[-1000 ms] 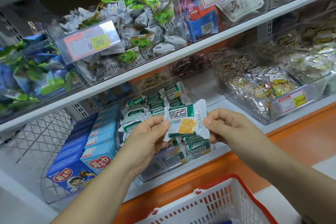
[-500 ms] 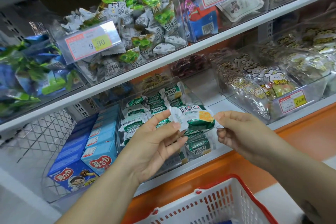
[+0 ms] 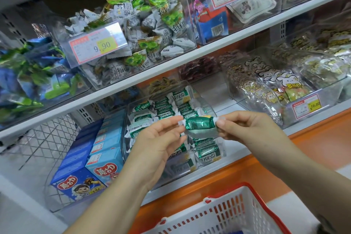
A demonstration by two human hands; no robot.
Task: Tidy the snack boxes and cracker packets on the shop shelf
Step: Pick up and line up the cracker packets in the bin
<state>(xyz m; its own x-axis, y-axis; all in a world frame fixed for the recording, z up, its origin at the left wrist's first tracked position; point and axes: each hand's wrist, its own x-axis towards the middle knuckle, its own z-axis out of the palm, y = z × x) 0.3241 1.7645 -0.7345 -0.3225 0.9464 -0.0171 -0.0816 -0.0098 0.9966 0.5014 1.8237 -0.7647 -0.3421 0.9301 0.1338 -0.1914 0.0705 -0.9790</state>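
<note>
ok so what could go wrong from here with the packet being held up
1. The cracker packet is pinched only at its end seams by the left hand and right hand; it could slip and fall toward the basket below.
2. The clear bin looks packed in rows, so pressing it in may crush crackers or knock neighbours askew.

left hand (image 3: 157,138) + right hand (image 3: 245,129) | pinch cracker packet (image 3: 199,126) ends | above clear bin (image 3: 218,150)
</note>
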